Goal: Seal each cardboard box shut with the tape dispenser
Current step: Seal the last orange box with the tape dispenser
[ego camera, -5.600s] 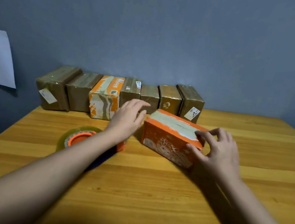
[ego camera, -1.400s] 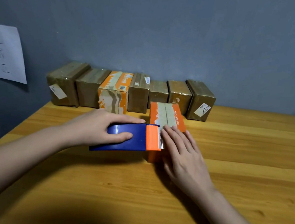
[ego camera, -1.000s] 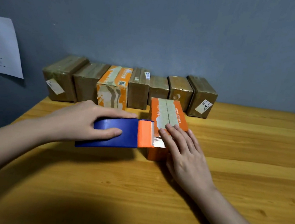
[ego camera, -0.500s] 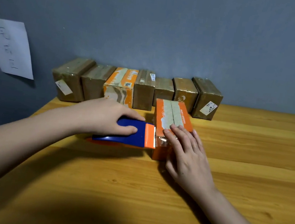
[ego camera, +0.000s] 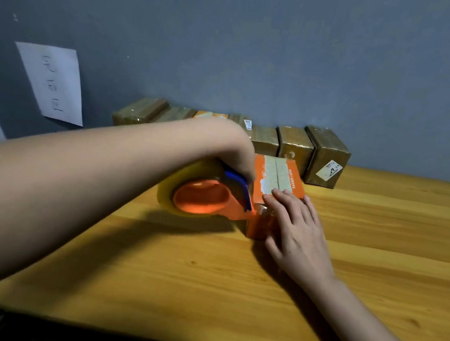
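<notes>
— First entry, the largest item?

— Wooden bench point(ego camera: 375, 271), plank top, pushed against a grey-blue wall point(ego camera: 260, 48). A sheet of white paper point(ego camera: 53, 83) with handwriting hangs on that wall above the bench's far left corner.

— Next?

— Row of taped brown boxes point(ego camera: 294, 144) along the far edge, side by side against the wall; the rightmost point(ego camera: 327, 156) carries a white label. The left part of the row is hidden behind a forearm.

— The box being worked on?

— Orange cardboard box point(ego camera: 279, 176), one item, standing just in front of that row, near the middle of the bench. Pale tape strips run lengthwise along its top; its near end faces the person.

— The tool?

— Tape dispenser point(ego camera: 209, 196), orange body with a blue guard and a clear-yellowish tape roll, tipped on its side, its front end touching the near left corner of the orange box.

— Hands?

— Left hand point(ego camera: 232, 148): clenched over the top of the dispenser, grasping it from above, wrist bent downwards. Right hand point(ego camera: 295, 229): released, fingers straight and together, pressing flat on the near end of the orange box, fingertips reaching its top edge.
</notes>
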